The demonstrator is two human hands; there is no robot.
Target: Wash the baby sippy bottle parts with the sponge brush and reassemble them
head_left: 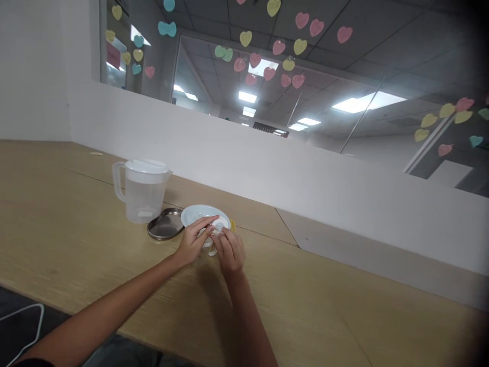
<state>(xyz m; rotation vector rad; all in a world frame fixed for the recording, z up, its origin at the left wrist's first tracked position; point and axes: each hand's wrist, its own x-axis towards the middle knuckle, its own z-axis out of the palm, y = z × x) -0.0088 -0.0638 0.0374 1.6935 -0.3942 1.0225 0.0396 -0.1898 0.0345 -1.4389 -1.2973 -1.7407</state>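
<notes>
My left hand (pixel 194 238) and my right hand (pixel 231 251) meet over the table, fingers closed on a small white round thing (pixel 219 223) that looks like a roll or a lid. Its exact kind is too small to make out. Just under my fingers shows a cup (pixel 212 251) with a pale curved handle, mostly hidden by the hands. Behind them lies a pale blue-white oval basin (pixel 193 213), its near side covered by my fingers. A bit of something yellow (pixel 233 225) peeks out right of the basin.
Left of the basin, a kidney-shaped metal tray (pixel 167 225) lies on the wooden table (pixel 305 306). A lidded translucent pitcher (pixel 144 196) stands behind the tray, handle to the left. The white wall (pixel 229 153) bounds the table's far side. A white cable (pixel 40 321) hangs at lower left.
</notes>
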